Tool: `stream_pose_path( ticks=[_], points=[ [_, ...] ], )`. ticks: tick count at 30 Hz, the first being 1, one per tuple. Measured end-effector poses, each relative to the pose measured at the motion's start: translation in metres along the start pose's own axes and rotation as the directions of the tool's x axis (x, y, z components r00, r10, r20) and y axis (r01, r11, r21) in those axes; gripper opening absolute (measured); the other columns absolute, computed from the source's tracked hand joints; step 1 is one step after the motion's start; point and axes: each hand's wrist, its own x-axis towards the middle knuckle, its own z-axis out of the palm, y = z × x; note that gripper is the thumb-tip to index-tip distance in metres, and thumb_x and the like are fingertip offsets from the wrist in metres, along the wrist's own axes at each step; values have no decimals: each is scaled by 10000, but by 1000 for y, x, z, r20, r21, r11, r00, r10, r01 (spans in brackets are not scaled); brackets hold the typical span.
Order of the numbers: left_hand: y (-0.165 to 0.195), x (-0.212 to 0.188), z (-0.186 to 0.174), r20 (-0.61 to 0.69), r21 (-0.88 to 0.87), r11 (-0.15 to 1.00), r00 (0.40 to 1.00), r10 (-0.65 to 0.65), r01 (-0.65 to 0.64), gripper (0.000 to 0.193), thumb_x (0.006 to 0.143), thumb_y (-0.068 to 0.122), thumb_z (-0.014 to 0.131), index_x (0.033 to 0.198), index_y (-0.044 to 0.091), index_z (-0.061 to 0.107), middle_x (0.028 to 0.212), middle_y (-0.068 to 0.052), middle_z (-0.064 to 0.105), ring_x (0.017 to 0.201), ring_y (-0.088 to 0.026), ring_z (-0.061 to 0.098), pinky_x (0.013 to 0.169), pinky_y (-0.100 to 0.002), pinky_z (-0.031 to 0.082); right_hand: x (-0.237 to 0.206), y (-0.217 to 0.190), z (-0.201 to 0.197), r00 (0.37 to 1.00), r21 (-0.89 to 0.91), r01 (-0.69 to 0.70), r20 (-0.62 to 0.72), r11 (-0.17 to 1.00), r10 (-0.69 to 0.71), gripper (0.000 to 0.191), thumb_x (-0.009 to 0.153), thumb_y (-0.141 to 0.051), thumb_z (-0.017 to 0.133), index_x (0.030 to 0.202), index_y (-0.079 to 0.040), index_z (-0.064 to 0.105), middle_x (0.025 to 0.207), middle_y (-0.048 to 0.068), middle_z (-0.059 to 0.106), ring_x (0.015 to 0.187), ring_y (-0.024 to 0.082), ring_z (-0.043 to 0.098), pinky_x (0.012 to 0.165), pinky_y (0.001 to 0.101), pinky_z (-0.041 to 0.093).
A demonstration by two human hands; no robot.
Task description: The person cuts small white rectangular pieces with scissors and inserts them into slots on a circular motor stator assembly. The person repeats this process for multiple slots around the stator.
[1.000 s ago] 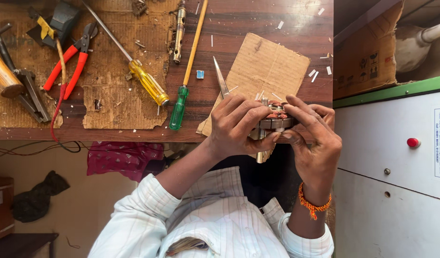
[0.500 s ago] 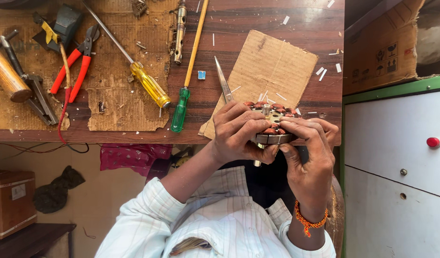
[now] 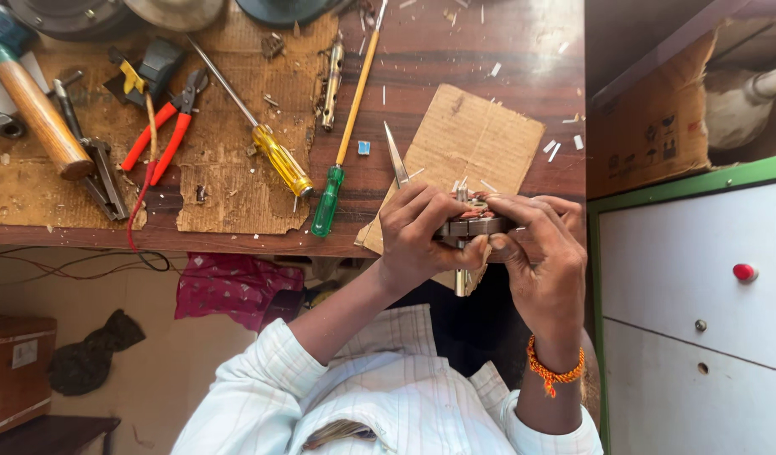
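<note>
A small motor stator (image 3: 475, 221), copper windings showing, is held pinched between left hand (image 3: 417, 238) and right hand (image 3: 544, 261) over the cardboard sheet (image 3: 476, 139) at the workbench (image 3: 455, 50) edge, winding work judged unfinished, yellow-handled screwdriver (image 3: 283, 160) untouched.
</note>
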Motion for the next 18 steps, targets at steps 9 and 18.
stream_pose_path(
  ticks=[9, 18],
  points=[
    [-10, -1, -40, 337, -225, 971, 928, 161, -86, 512, 858, 314, 854, 1268, 105, 629, 1264, -72, 656, 1146, -284, 595, 1021, -426, 514, -15, 19, 21, 990, 93, 137, -33, 986, -134, 480, 774, 21, 831, 1230, -33, 691, 1219, 101, 719, 1203, 304, 667, 1050, 400, 550],
    [-31, 45, -17, 334, -16, 973, 916, 222, -230, 488, 970, 243, 756, 1378, 78, 546, 1229, -59, 599, 1188, -289, 570, 1096, -424, 490, 27, 49, 32, 902, 13, 341, -284, 940, -324, 383, 893, -109, 755, 1202, 45, 591, 1230, 211, 597, 1204, 325, 566, 900, 389, 560]
  ],
)
